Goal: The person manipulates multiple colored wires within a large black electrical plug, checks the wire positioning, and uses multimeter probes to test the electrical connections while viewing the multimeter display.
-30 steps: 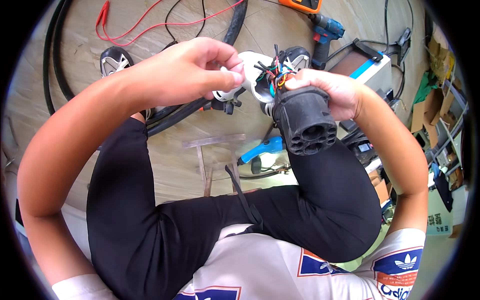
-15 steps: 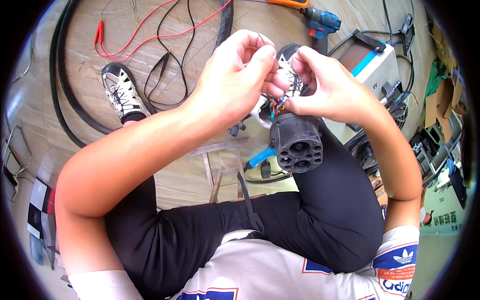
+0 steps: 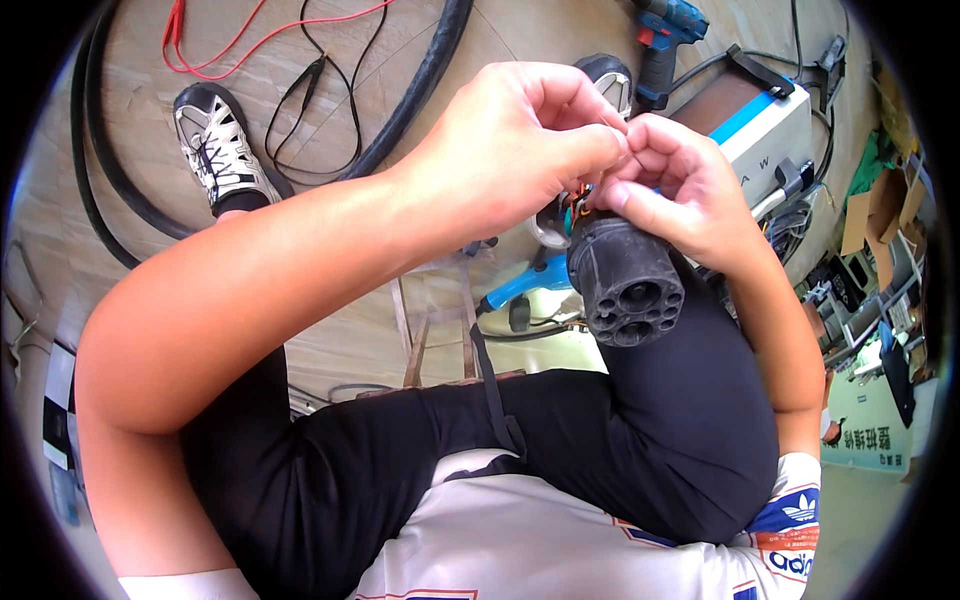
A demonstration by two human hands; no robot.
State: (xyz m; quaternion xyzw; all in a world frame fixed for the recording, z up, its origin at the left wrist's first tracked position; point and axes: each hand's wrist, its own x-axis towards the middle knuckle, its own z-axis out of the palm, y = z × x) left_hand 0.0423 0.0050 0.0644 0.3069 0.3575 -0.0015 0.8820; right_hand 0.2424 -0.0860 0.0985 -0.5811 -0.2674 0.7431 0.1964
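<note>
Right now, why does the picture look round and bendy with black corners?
Head view: a fisheye lens bends straight lines, so the black hose curves near the rim; the corners stay dark. Daylight is bright and even; the hands and black plug look sharp.

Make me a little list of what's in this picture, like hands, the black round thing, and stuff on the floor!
left hand: fingers pinched at the coloured wires
right hand: grips the back of the black round plug
black round plug: face with several holes points toward the camera
floor: thick black cable, red lead, blue drill
shoe: left foot, black and white
</note>
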